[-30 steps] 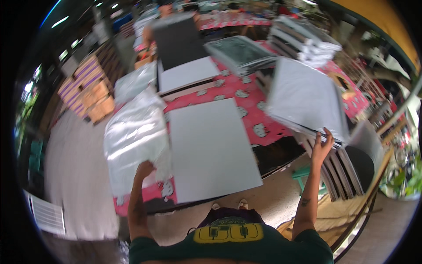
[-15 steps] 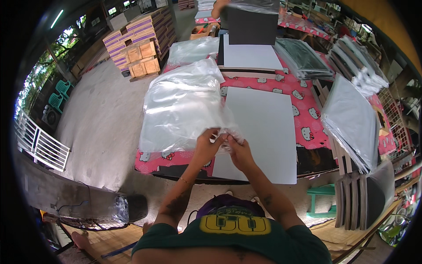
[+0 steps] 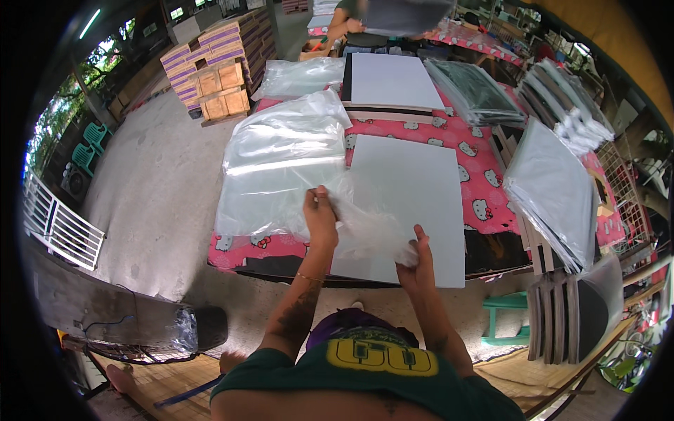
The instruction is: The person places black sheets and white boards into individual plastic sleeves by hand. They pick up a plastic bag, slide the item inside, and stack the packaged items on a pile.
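Note:
A clear plastic bag (image 3: 372,221) is stretched between my two hands over a white sheet of board (image 3: 414,182) at the front of the table. My left hand (image 3: 321,214) pinches one part of it beside a pile of clear plastic bags (image 3: 281,161). Lower and to the right, my right hand (image 3: 417,266) has its fingers closed on the bag's other end, thumb raised. The film is blurred between the hands, so its opening cannot be made out.
A pink patterned cloth (image 3: 481,189) covers the table. Behind lie another white board (image 3: 397,81) and bagged dark panels (image 3: 474,91). Wrapped packs (image 3: 551,189) lean at the right. Across the table a person's hand (image 3: 354,27) is beside a dark panel (image 3: 407,15).
My hands have moved apart, the right one down and rightward, drawing the plastic out between them. Across the table, the other person has lifted the dark panel off the white board.

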Available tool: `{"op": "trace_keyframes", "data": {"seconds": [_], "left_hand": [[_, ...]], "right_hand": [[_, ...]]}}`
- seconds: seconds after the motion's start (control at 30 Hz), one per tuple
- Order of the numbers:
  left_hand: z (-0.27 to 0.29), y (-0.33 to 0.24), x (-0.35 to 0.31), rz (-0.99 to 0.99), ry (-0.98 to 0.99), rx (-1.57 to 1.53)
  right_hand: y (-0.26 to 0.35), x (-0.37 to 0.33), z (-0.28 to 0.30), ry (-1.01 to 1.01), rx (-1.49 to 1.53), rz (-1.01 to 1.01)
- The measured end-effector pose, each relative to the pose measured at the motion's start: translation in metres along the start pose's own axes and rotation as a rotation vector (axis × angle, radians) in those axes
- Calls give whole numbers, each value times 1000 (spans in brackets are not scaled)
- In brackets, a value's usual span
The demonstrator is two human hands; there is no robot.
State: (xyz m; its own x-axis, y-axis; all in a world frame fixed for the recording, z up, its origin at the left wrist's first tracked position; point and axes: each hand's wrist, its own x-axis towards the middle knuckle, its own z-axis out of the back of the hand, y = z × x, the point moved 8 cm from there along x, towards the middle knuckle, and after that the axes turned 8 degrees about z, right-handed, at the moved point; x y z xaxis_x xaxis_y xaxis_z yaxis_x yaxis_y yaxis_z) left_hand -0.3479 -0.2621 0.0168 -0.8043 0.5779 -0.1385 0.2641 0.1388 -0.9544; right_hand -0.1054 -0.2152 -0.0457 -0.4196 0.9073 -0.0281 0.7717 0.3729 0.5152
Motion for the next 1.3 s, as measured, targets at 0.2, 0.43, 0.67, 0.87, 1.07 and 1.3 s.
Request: {"op": "trace_keyframes", "data": {"seconds": [0.2,0.43,0.67,0.87,1.07,1.3], "left_hand": [[-26,-15,-60,-441,6,415],[30,-80,-30,-417,202,783],[-94,-56,-107,-614,764,1351],[-46,-114,-117,-1461,433,1411],[-44,-98,-137,154,1100,241],[-29,-88,-101,214,866,-232]], "right_hand": [[-9,-44,-18,-38,-146,-282],[116,-33,-42,370,-631,-226],[140,-41,-105,931,-1992,131],[248,-31,11,313,-2205,-303],[268,-38,75,60,-440,221],[182,-85,-12,946,-1179,-422]]}}
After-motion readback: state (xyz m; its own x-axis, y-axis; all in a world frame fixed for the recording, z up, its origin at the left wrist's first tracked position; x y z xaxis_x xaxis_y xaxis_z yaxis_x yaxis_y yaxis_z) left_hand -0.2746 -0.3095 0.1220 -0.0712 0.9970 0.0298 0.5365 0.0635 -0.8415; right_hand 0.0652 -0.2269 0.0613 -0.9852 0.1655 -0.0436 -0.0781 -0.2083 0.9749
